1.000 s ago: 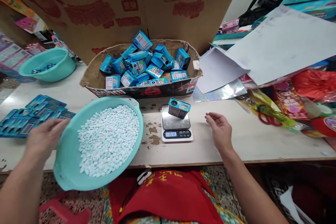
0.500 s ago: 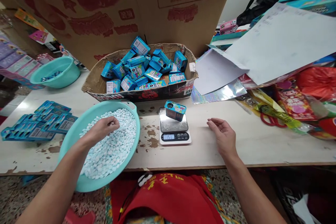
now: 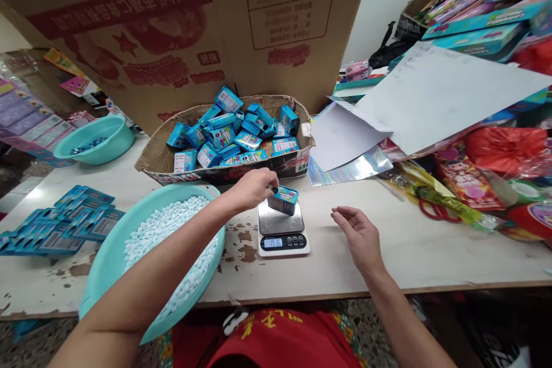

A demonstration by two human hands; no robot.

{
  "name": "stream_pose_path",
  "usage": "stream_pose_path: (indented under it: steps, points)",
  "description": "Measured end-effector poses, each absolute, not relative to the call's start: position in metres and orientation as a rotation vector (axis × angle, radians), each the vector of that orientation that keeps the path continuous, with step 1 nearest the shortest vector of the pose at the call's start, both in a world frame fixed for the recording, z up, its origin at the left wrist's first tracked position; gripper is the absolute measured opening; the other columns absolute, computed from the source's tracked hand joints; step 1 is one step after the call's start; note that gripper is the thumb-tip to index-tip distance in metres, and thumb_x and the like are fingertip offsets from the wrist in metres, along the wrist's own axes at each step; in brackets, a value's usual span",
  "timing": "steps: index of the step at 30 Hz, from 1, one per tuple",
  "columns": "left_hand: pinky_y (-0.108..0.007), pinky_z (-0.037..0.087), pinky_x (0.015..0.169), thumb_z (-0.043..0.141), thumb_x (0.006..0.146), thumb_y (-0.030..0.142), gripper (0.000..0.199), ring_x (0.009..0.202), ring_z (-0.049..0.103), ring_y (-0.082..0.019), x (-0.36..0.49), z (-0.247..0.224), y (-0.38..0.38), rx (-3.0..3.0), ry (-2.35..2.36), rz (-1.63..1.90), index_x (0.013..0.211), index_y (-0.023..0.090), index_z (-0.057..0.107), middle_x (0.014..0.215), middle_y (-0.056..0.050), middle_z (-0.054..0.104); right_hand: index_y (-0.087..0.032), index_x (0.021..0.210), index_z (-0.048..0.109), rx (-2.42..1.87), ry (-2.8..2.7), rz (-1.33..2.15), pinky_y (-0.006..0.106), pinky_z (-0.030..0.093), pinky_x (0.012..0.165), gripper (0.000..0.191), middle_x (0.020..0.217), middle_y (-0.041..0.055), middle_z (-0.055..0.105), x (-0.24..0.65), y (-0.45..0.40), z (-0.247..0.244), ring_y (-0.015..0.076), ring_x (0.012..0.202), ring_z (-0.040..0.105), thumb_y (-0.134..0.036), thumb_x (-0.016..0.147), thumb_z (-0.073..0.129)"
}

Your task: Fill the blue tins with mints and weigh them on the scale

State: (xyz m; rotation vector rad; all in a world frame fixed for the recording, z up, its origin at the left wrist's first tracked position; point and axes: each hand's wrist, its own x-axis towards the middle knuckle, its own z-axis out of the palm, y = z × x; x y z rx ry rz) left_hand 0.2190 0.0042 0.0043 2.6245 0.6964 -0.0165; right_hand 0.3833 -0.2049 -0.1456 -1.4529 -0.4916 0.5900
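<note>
A small blue box [image 3: 283, 201] stands on the metal plate of a white digital scale [image 3: 284, 245] whose display is lit. My left hand [image 3: 257, 187] is at the box's upper left end, its fingers pinched together over the opening; what they hold is hidden. Under my left forearm lies a turquoise basin [image 3: 107, 259] filled with small pale tablets [image 3: 166, 227]. My right hand [image 3: 356, 233] rests over the table right of the scale, fingers loosely curled and apart, holding nothing.
Behind the scale, a cut cardboard tray [image 3: 157, 161] holds several blue boxes. More blue boxes [image 3: 64, 221] lie at the left, below a smaller turquoise bowl [image 3: 97, 141]. Papers [image 3: 345, 138], red scissors [image 3: 437, 211] and packages are at the right. A large carton [image 3: 233, 29] stands behind.
My left hand has moved right, from over the tablets in the basin to the box on the scale. My right hand has barely moved. The whole view has shifted slightly.
</note>
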Motion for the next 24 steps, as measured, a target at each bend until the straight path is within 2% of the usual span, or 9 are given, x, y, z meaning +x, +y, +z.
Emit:
stream_pose_path:
  steps: [6, 9, 12, 15, 17, 20, 22, 24]
  points:
    - [-0.028, 0.042, 0.071, 0.050, 0.074, 0.010, 0.019, 0.078, 0.056, -0.017, 0.219, 0.006, 0.011, 2.533, 0.717, 0.107, 0.081, 0.016, 0.067, 0.083, -0.003, 0.065, -0.021, 0.097, 0.063, -1.528, -0.415, 0.564, 0.046, 0.047, 0.099, 0.037, 0.104, 0.0075, 0.069, 0.401, -0.230, -0.160, 0.0238, 0.101, 0.062, -0.046, 0.072, 0.075]
    - [-0.029, 0.043, 0.072, 0.055, 0.078, 0.019, 0.016, 0.083, 0.056, -0.018, 0.213, 0.005, 0.009, 2.599, 0.688, 0.112, 0.087, 0.018, 0.067, 0.090, -0.004, 0.063, -0.022, 0.096, 0.063, -1.541, -0.417, 0.543, 0.045, 0.048, 0.097, 0.036, 0.102, 0.0073, 0.069, 0.405, -0.229, -0.160, 0.0237, 0.100, 0.063, -0.047, 0.072, 0.075]
    - [-0.029, 0.043, 0.067, 0.061, 0.079, 0.030, 0.016, 0.094, 0.053, -0.022, 0.207, -0.007, -0.002, 2.801, 0.683, -0.019, 0.091, 0.021, 0.068, 0.100, -0.007, 0.056, -0.021, 0.096, 0.064, -1.540, -0.482, 0.474, 0.045, 0.049, 0.095, 0.035, 0.100, 0.0080, 0.069, 0.405, -0.208, -0.142, 0.0244, 0.098, 0.063, -0.046, 0.074, 0.074]
    - [-0.029, 0.042, 0.062, 0.057, 0.083, 0.027, 0.012, 0.094, 0.051, -0.023, 0.196, -0.014, -0.010, 2.907, 0.778, -0.013, 0.085, 0.023, 0.068, 0.100, -0.007, 0.052, -0.022, 0.097, 0.065, -1.515, -0.688, 0.344, 0.044, 0.050, 0.090, 0.030, 0.098, 0.0072, 0.069, 0.402, -0.167, -0.098, 0.0234, 0.093, 0.064, -0.044, 0.078, 0.070]
    - [-0.030, 0.044, 0.066, 0.056, 0.084, 0.025, 0.011, 0.093, 0.052, -0.021, 0.176, -0.007, -0.008, 2.853, 0.867, 0.143, 0.083, 0.023, 0.067, 0.098, -0.007, 0.052, -0.023, 0.097, 0.066, -1.495, -0.903, 0.225, 0.041, 0.050, 0.087, 0.026, 0.095, 0.0057, 0.068, 0.402, -0.131, -0.061, 0.0221, 0.088, 0.064, -0.043, 0.080, 0.068]
    - [-0.031, 0.046, 0.083, 0.057, 0.084, 0.025, 0.010, 0.101, 0.054, -0.020, 0.116, 0.023, 0.001, 2.661, 1.028, 0.574, 0.081, 0.021, 0.065, 0.111, -0.008, 0.053, -0.025, 0.097, 0.069, -1.500, -1.235, 0.096, 0.039, 0.045, 0.089, 0.022, 0.097, 0.0050, 0.068, 0.412, -0.060, -0.019, 0.0216, 0.087, 0.061, -0.036, 0.078, 0.071]
    - [-0.031, 0.046, 0.087, 0.056, 0.085, 0.029, 0.012, 0.104, 0.055, -0.020, 0.059, 0.046, 0.006, 2.505, 1.202, 0.836, 0.083, 0.020, 0.063, 0.116, -0.007, 0.056, -0.022, 0.093, 0.073, -1.527, -1.410, 0.150, 0.039, 0.039, 0.092, 0.027, 0.098, 0.0087, 0.069, 0.425, -0.001, -0.011, 0.0239, 0.092, 0.060, -0.024, 0.067, 0.080]
    - [-0.032, 0.046, 0.087, 0.055, 0.086, 0.038, 0.019, 0.103, 0.057, -0.021, -0.006, 0.064, 0.005, 2.374, 1.494, 0.999, 0.085, 0.021, 0.062, 0.110, -0.006, 0.061, -0.018, 0.075, 0.074, -1.551, -1.320, 0.293, 0.040, 0.038, 0.085, 0.029, 0.081, 0.0085, 0.069, 0.434, 0.059, -0.021, 0.0224, 0.077, 0.059, -0.011, 0.050, 0.087]
